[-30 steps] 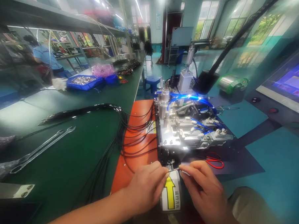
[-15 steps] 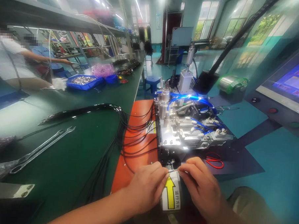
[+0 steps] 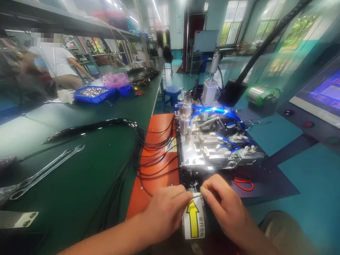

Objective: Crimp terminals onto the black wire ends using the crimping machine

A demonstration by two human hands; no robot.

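Note:
Just in front of the machine, my left hand pinches a thin wire between thumb and forefinger. At the wire's other end, the fingertips of my right hand are closed on its tip. Most of the wire is hidden by the fingers. Below it lies a white label with a yellow arrow and printed characters. Beyond my hands stands a metal machine with blue air tubes. Several black cables drape over the orange plate on its left side.
Two wrenches lie on the green bench. Red-handled scissors rest right of my right hand. A blue tray of small metal parts sits further back, near a person in white. A screen panel juts in at right.
My right hand has shifted slightly left and up, its fingers drawn closer together at the wire's tip. My left hand stays nearly still. The person in white at far left has moved back from the bench.

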